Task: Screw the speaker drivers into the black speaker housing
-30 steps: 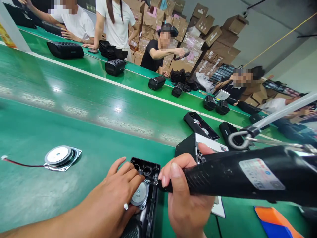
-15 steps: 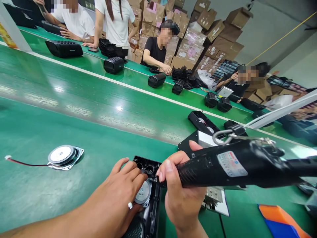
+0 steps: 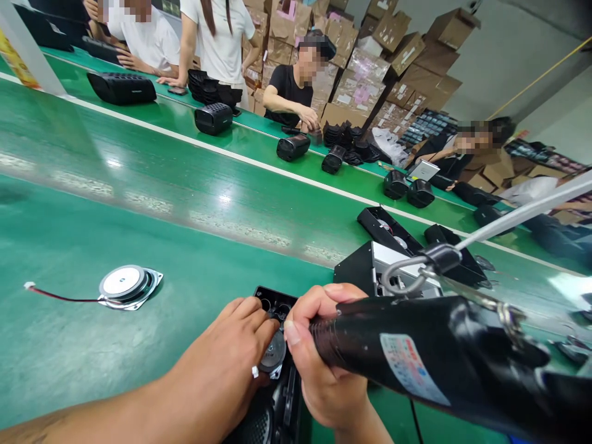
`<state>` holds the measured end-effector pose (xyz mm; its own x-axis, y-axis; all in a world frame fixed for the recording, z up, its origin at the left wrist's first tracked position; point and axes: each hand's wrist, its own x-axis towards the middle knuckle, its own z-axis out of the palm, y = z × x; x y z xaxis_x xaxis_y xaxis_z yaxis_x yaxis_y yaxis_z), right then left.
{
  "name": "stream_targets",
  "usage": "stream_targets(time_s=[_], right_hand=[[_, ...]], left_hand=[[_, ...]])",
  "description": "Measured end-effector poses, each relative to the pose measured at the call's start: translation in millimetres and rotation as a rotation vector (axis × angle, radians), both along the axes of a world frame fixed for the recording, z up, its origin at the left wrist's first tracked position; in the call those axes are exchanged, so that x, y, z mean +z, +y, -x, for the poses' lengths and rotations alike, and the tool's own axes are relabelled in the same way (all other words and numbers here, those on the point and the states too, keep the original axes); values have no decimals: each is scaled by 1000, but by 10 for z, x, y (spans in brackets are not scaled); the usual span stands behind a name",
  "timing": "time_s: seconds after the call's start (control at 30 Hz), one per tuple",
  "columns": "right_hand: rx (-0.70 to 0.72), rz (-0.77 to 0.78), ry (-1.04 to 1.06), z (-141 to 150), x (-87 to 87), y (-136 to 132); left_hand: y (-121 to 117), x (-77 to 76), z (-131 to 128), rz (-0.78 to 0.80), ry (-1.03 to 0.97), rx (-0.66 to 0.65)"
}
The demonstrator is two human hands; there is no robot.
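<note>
Since 1 second earlier I had swung the black electric screwdriver (image 3: pixel 416 364) lower, its tip now down at the speaker housing (image 3: pixel 277 370) on the near edge of the green table (image 3: pixel 92 203), so a screw looked about to go in. My right hand (image 3: pixel 319 364) was wrapped tight around the tool's front end. My left hand (image 3: pixel 222 376) lay palm down, its fingertips (image 3: pixel 263 324) pressing the round speaker driver (image 3: pixel 274 353) into the housing; 1 spare driver (image 3: pixel 127 285) sat apart to the left.

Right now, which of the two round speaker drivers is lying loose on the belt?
The speaker driver with the red wire, alone on the green belt at left; the other driver sits in the black housing under the left hand.
</note>
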<state>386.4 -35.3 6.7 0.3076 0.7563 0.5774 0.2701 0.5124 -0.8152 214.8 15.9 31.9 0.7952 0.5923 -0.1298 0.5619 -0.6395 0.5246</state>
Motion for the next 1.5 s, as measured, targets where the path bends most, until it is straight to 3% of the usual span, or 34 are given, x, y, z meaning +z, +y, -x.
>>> stream_targets(time_s=[0.23,0.43,0.8,1.0,1.27,1.5], right_hand=[[32,71,69,-32,-90,47],[94,-3,137,2,44,95],[184,-39,224,-11,113,164],[151,-54,214,-13,132,180],[129,-52,190,-6,72,137],[97,-106,242,-18,163,141]], left_hand=[[20,-87,8,2,-92,44],[29,-197,76,-67,-215,43],[23,-127,72,-237,-141,-11],[5,-179,114,-329,-262,-10],[19,-285,163,-291,-361,-12],[-2,-334,150,-259,-460,21]])
